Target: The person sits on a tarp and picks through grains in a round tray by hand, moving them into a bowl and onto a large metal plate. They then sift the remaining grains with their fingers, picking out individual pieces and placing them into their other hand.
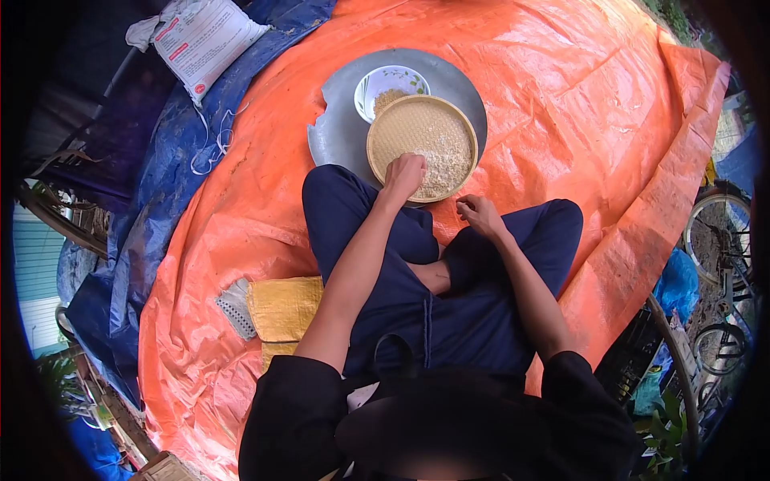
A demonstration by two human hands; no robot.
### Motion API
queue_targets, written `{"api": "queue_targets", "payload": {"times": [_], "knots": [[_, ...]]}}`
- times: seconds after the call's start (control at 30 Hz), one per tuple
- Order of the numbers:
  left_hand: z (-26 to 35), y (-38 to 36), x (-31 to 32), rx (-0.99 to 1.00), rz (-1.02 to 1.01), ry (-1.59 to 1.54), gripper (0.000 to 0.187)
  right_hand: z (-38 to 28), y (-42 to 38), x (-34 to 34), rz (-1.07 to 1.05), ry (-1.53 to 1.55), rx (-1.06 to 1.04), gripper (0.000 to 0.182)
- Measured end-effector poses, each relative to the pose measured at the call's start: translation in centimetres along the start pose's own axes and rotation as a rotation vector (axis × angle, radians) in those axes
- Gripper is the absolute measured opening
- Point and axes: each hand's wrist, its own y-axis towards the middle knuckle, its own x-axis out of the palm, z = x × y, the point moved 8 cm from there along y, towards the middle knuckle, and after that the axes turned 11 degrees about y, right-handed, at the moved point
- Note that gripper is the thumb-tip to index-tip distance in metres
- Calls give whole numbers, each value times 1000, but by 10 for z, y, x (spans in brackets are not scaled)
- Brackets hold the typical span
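A round woven winnowing basket [401, 128] holds pale grain [447, 164], heaped mostly on its near right side. My left hand [405, 175] is inside the near left of the basket, its fingers curled together at the edge of the grain; the fingertips are hidden. Just outside the rim at the near right, above my leg, is my right hand [479, 215], fingers bent and pinched; anything between them is too small to make out. Behind the basket, partly covered by it, a white bowl [369, 84] with a green leaf pattern contains brownish grain [390, 99].
Basket and bowl rest over a large grey metal tray [337, 128] with a broken left edge. Under it spreads an orange tarp [553, 120]. A yellow folded sack [285, 309] lies by my left thigh, a printed white sack [208, 44] at upper left. A bicycle [722, 240] stands right.
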Motion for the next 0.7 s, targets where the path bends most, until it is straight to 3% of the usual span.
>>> {"api": "queue_targets", "payload": {"times": [0.3, 0.4, 0.57, 0.7], "knots": [[-13, 4, 5, -57, -60, -109, 10, 21, 10, 2, -4, -45, -52, 39], [-24, 8, 27, -128, -234, -365, 13, 20, 7, -1, 17, 101, 64, 39], [-14, 5, 44, -171, -457, -813, 20, 32, 11, 0, 3, 603, 269, 37], [-10, 3, 35, -213, -460, -784, 21, 28, 8, 2, -54, 608, 309, 36]]}}
